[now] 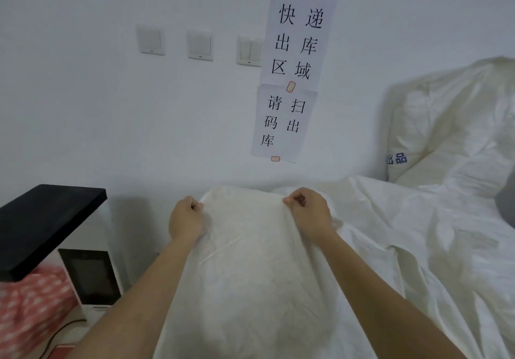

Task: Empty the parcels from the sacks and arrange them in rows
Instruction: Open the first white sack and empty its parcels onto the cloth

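Both hands (pixel 186 219) (pixel 309 213) pinch the bulging, wrinkled white sack (pixel 250 275) at its top edge.

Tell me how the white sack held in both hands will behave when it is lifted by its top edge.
The sack is probably floppy: its thin cloth wrinkles and bunches where the left hand and right hand pinch it. It bulges roundly below, so it likely holds contents that will sag and shift. How heavy it is cannot be told; the smooth cloth may slip in a pinch.
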